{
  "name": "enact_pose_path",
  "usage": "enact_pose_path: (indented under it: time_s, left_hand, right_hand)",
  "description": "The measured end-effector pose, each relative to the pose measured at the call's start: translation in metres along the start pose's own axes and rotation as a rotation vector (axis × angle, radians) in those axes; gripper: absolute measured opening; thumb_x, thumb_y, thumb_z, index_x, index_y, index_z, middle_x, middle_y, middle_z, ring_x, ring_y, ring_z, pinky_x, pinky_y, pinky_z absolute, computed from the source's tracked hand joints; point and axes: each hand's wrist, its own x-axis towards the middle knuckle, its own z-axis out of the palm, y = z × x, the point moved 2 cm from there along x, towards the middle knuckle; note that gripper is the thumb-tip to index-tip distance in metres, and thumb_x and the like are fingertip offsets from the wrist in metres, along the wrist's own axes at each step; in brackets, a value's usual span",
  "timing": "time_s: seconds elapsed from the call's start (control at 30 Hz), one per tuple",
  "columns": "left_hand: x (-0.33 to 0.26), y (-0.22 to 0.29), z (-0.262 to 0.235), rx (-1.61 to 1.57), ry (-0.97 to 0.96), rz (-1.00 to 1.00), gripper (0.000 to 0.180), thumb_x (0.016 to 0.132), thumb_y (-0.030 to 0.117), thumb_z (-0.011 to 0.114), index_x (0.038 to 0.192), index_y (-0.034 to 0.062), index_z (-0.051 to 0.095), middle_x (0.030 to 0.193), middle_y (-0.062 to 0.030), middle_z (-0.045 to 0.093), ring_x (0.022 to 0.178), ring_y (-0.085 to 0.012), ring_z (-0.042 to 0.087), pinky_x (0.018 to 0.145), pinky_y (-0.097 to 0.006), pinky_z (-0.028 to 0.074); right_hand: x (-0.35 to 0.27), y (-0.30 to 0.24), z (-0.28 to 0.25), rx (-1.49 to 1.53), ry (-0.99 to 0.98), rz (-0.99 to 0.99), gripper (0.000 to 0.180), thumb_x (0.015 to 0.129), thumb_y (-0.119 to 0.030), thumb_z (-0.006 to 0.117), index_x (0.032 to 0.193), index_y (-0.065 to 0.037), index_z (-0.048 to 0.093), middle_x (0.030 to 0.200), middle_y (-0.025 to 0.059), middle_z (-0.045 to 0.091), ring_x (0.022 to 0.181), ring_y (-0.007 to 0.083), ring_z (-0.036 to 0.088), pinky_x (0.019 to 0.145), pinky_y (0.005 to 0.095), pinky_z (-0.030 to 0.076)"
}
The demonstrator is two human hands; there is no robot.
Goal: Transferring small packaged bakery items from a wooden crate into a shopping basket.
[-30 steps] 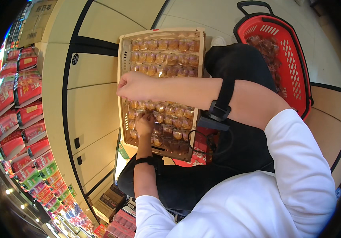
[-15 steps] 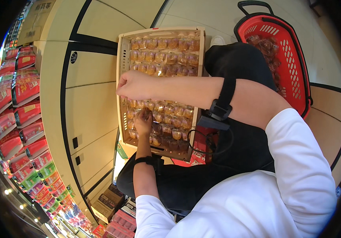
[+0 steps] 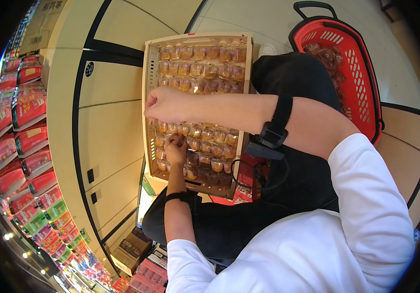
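A tan crate (image 3: 148,66) holds rows of small clear-wrapped round snacks (image 3: 212,72), golden brown with purple marks. My left hand (image 3: 175,149) reaches into the lower left of the crate. Its fingers are bent round a darker brown wrapped snack (image 3: 184,145), mostly covered by them. Across the crate's middle stretches my right arm, hiding part of the rows. My right hand (image 3: 167,104) is closed in a fist at the crate's left rim; whatever its fingers hold is hidden.
At the right, a red shopping basket (image 3: 358,93) with a black handle contains brown wrapped pieces (image 3: 328,56). Pale cabinets (image 3: 110,136) border the crate's left side. Red bags (image 3: 29,107) line shelves at far left. A black cable loop (image 3: 287,171) hangs below my right arm.
My left hand has turned slightly and shifted a little within the same row; less of the brown snack shows at its fingers. The right hand stays nearly still.
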Motion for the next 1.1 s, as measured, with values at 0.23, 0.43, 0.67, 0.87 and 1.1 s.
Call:
enact_pose_path:
  time_s: [0.23, 0.43, 0.67, 0.87, 1.1]
  left_hand:
    - [-0.005, 0.005, -0.003, 0.124, 0.005, 0.053, 0.032, 0.073, 0.018, 0.072, 0.103, 0.0071, 0.068, 0.102, -0.0125, 0.056, 0.097, -0.0305, 0.053, 0.083, -0.038, 0.046]
    - [-0.011, 0.037, -0.017, 0.203, 0.026, 0.005, 0.034, 0.075, 0.025, 0.070, 0.103, 0.0056, 0.066, 0.101, -0.0154, 0.057, 0.093, -0.0322, 0.055, 0.080, -0.040, 0.047]
    - [-0.012, 0.038, -0.021, 0.260, 0.108, -0.118, 0.036, 0.077, 0.034, 0.070, 0.097, 0.0041, 0.066, 0.097, -0.0158, 0.060, 0.089, -0.0324, 0.058, 0.077, -0.041, 0.048]
    - [-0.014, 0.019, -0.030, 0.235, 0.264, -0.139, 0.038, 0.083, 0.033, 0.065, 0.107, 0.0038, 0.063, 0.108, -0.0206, 0.055, 0.093, -0.0351, 0.056, 0.079, -0.042, 0.047]
    - [-0.002, 0.011, -0.023, 0.214, 0.180, 0.004, 0.037, 0.085, 0.030, 0.061, 0.118, 0.0119, 0.060, 0.114, -0.0200, 0.052, 0.104, -0.0367, 0.052, 0.083, -0.043, 0.046]
  right_hand:
    - [-0.002, 0.000, 0.000, -0.020, 0.003, -0.001, 0.014, 0.079, -0.013, 0.059, 0.085, 0.000, 0.057, 0.074, 0.0059, 0.062, 0.066, 0.0121, 0.059, 0.058, 0.0258, 0.046]
    - [0.000, 0.002, -0.002, -0.010, 0.026, -0.004, 0.015, 0.078, -0.013, 0.059, 0.085, 0.000, 0.058, 0.073, 0.0059, 0.062, 0.066, 0.0121, 0.059, 0.058, 0.0258, 0.046]
    - [-0.005, -0.006, -0.003, -0.030, 0.007, -0.010, 0.016, 0.078, -0.014, 0.058, 0.085, 0.000, 0.059, 0.072, 0.0056, 0.061, 0.063, 0.0119, 0.056, 0.056, 0.0260, 0.045]
    - [-0.005, -0.005, -0.002, -0.010, 0.028, -0.013, 0.016, 0.078, -0.014, 0.058, 0.085, 0.000, 0.059, 0.072, 0.0057, 0.061, 0.062, 0.0115, 0.055, 0.054, 0.0259, 0.044]
    - [-0.003, 0.000, -0.003, -0.003, 0.078, -0.006, 0.016, 0.070, -0.013, 0.057, 0.078, -0.002, 0.065, 0.079, 0.0138, 0.065, 0.077, 0.0224, 0.063, 0.067, 0.0335, 0.049]
